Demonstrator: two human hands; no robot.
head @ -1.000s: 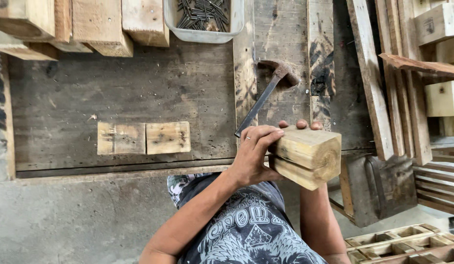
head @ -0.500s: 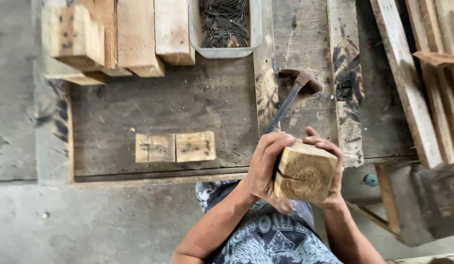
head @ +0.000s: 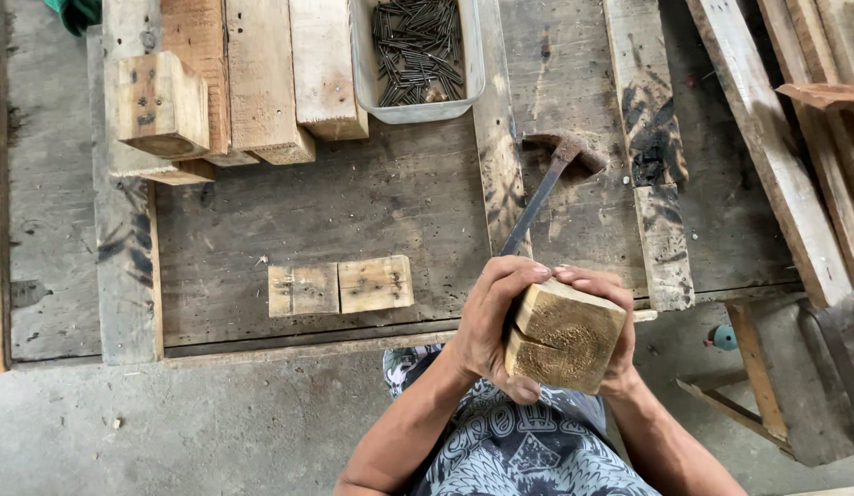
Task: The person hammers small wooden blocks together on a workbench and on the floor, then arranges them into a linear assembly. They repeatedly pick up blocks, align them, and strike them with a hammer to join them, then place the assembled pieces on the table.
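Weathered dark wooden workbench (head: 353, 211), grey concrete floor (head: 169, 432), loose planks (head: 767, 138) at right, soft daylight

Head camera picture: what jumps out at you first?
A chunky pale wooden block, gripped end-on by the left hand and right hand, low in the middle. Behind it, a rusty dark metal hammer lies on the worn workbench, and a grey tray of nails sits at the top.

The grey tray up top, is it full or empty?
Partly full: dark nails cover most of the grey tray's floor.
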